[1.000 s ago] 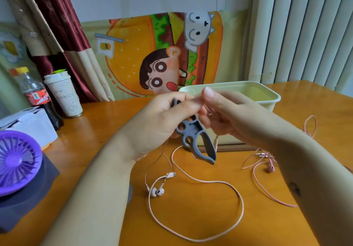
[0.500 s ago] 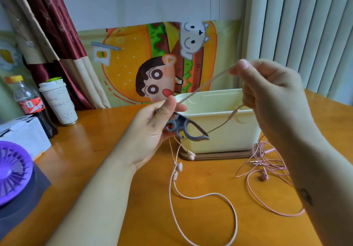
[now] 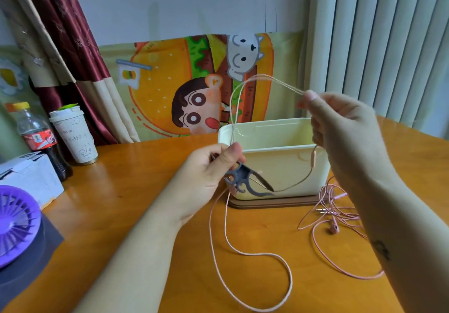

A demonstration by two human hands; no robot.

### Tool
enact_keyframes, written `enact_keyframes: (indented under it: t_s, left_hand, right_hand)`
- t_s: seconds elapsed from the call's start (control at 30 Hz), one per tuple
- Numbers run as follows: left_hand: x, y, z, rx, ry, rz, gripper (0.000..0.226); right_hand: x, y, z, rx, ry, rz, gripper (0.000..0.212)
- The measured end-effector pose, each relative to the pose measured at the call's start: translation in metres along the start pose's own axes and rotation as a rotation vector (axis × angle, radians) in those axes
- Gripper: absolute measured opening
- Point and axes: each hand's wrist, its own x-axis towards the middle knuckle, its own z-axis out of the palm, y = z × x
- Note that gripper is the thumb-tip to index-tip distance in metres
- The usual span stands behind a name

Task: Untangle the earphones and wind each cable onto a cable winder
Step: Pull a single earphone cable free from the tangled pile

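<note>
1. The left hand [image 3: 209,179] gripped the grey cable winder [image 3: 243,179] between thumb and curled fingers, just in front of the cream box [image 3: 286,171].
2. The right hand [image 3: 345,127], raised above the box, pinched a doubled strand of the pale earphone cable [image 3: 261,254] between thumb and forefinger.
3. That cable arched from the winder up to the right hand, and its slack hung down and looped on the table [image 3: 145,166].
4. A pinker earphone tangle [image 3: 332,213] lay on the table beside the right forearm
</note>
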Motion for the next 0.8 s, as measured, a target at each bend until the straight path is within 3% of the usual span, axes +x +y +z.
enact_keyframes:
  t_s: [0.17,0.27,0.37,0.43,0.53,0.63,0.8]
  left_hand:
    - [-0.002,-0.003,0.003,-0.043,-0.078,-0.019,0.035]
    - [0.001,-0.001,0.005,-0.307,-0.018,-0.042,0.029]
    - [0.003,0.004,0.008,-0.399,0.006,-0.001,0.031]
    - [0.004,0.004,0.010,-0.470,0.045,-0.002,0.035]
    - [0.007,0.003,0.009,-0.565,0.072,0.000,0.043]
    - [0.008,0.002,0.008,-0.549,0.088,-0.018,0.050]
    - [0.004,-0.005,-0.008,-0.291,0.029,-0.119,0.039]
  right_hand:
    - [-0.002,0.001,0.007,-0.085,-0.201,0.123,0.028]
    - [-0.004,0.000,0.009,-0.067,-0.355,0.209,0.030]
    - [-0.008,0.009,0.012,-0.144,-0.553,0.325,0.023]
    - [-0.013,0.019,0.016,-0.080,-0.701,0.446,0.011]
    - [-0.020,0.026,0.023,0.023,-0.905,0.504,0.018]
    - [-0.023,0.025,0.028,0.057,-0.928,0.454,0.021]
    - [-0.009,0.017,0.013,-0.014,-0.692,0.380,0.014]
